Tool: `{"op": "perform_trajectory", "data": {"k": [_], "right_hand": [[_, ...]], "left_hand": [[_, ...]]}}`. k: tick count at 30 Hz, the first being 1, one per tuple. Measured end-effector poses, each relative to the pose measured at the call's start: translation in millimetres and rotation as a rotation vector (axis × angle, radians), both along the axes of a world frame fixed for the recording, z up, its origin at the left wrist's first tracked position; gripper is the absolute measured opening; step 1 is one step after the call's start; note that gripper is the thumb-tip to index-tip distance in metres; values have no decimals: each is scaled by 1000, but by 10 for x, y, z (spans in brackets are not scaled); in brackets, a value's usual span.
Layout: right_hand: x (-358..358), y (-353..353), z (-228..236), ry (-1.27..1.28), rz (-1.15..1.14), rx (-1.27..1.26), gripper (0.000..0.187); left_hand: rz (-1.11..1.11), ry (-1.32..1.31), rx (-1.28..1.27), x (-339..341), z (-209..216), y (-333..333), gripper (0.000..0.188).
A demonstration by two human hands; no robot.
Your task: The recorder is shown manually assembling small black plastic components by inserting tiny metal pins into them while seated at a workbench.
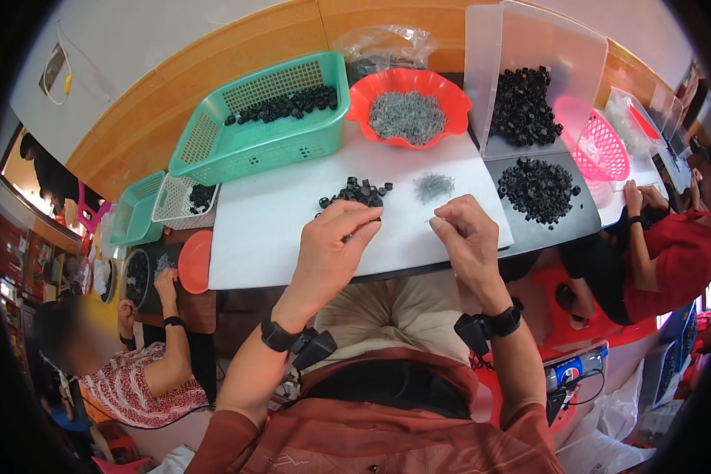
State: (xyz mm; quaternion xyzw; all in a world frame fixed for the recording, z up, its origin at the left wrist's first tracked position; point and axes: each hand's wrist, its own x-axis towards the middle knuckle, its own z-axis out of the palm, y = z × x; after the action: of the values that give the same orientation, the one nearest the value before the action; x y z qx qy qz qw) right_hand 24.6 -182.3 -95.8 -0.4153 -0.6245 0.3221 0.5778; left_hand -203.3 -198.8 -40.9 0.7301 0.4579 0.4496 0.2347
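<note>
My left hand (333, 245) is closed in a pinch over the white work surface (268, 229); a bit of a small black plastic part (346, 238) shows between its fingers. Just beyond it lies a small pile of black plastic parts (363, 192), partly covered by the hand. To the right, my right hand (468, 241) also pinches, with the tip of a thin, pale metal piece (430, 221) at its thumb and forefinger. A little heap of thin grey metal pieces (434, 186) sits just past that hand. Both hands are apart from each other.
At the back stand a green basket (253, 158) with black parts and a red scalloped bowl (453, 126) of grey metal pieces. A clear bin (482, 87) tilts above a pile of black parts (537, 191) at right. People work on both sides, by a pink basket (612, 150) and a red-orange plate (195, 262).
</note>
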Motion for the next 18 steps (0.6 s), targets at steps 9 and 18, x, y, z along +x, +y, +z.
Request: {"op": "perform_trajectory", "data": {"k": [9, 18], "right_hand": [[-371, -305, 329, 40, 72, 100, 16], [-493, -373, 338, -1, 45, 184, 17]], "left_hand": [[-287, -996, -686, -64, -96, -134, 16], [-434, -1113, -795, -53, -166, -208, 15]]}}
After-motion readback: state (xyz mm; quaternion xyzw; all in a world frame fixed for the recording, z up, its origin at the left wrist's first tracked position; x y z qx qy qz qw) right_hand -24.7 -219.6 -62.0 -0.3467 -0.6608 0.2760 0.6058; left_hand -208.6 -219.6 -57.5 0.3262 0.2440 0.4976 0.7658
